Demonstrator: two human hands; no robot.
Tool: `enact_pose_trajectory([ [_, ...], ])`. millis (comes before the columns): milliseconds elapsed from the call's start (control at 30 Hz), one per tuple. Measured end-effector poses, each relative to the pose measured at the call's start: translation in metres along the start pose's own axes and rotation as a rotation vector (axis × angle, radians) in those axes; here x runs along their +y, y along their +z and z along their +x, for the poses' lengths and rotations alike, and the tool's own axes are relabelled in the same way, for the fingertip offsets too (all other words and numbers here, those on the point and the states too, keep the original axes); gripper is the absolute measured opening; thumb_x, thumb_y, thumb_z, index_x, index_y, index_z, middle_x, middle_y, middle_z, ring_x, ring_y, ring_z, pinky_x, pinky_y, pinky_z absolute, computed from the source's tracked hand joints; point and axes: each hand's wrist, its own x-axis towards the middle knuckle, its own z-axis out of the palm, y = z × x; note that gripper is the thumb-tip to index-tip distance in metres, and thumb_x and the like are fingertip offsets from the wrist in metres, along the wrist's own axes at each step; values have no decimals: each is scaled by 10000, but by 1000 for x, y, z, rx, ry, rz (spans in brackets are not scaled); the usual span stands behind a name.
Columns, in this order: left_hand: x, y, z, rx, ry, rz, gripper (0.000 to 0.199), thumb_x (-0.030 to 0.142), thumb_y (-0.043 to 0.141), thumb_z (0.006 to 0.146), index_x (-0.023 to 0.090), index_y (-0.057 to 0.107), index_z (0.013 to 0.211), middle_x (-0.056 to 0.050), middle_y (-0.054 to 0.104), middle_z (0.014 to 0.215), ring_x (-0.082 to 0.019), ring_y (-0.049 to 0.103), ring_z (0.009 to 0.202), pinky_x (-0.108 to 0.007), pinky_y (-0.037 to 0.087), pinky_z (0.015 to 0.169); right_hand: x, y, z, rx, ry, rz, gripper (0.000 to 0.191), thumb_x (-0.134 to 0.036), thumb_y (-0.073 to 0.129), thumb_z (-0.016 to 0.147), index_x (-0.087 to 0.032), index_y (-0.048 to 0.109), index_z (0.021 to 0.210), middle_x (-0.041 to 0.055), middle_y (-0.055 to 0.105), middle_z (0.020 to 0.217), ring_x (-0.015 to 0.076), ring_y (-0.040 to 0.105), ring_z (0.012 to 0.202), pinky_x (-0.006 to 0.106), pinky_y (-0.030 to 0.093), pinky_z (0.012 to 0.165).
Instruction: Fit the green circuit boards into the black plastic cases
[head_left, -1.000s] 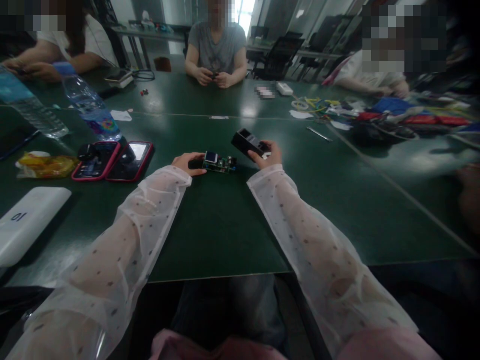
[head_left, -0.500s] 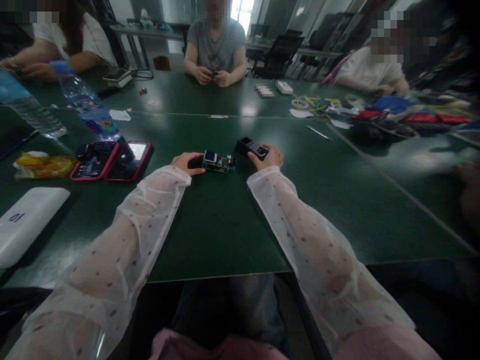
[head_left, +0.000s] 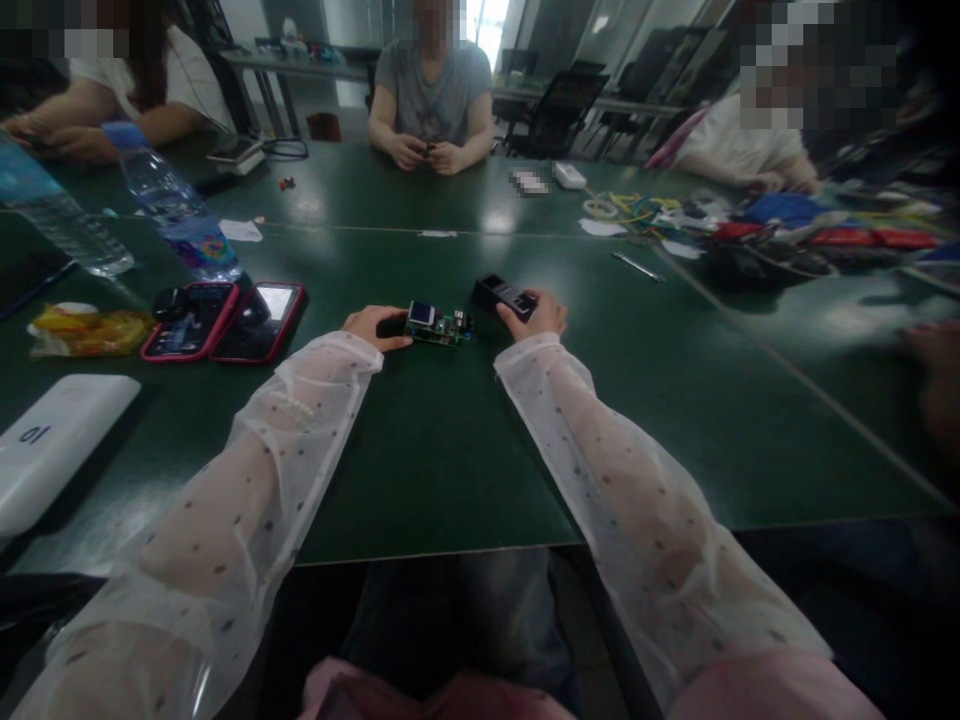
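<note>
Near the middle of the green table, my left hand [head_left: 375, 327] grips the left end of a green circuit board [head_left: 442, 328] with a small dark screen on it. Something black shows between the thumb and fingers at that end. To its right, my right hand [head_left: 538, 315] is closed on a black rectangular case [head_left: 493, 292], which lies tilted with openings on its upper face. A small gap separates the board from the case. Both forearms wear sheer white dotted sleeves.
On the left are two red-edged phones [head_left: 259, 330], a plastic bottle [head_left: 180, 215], a yellow packet [head_left: 88, 330] and a white power bank [head_left: 64, 450]. Cables and tools [head_left: 795, 225] lie at the right, beside a metal wrench [head_left: 637, 266]. Several people sit around the table [head_left: 442, 470].
</note>
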Motion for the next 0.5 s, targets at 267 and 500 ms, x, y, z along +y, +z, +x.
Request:
enact_pose_trajectory([
  [267,0,2,0,9,-3,29,663,575,703,809,270,611,1390,-100,608,1446,-360,502,1395,-556,361,1182,7,9,8,-3,41,-82,682,-541,734,771,-217,514,1329,179,534,1403,417,408,1343,613,365,1069],
  [500,-3,2,0,11,25,51,639,561,677,837,245,612,1389,-107,605,1448,-336,498,1403,-527,355,1197,6,12,7,49,62,-72,660,-471,763,737,-221,528,1301,156,572,1361,402,443,1326,604,397,1054],
])
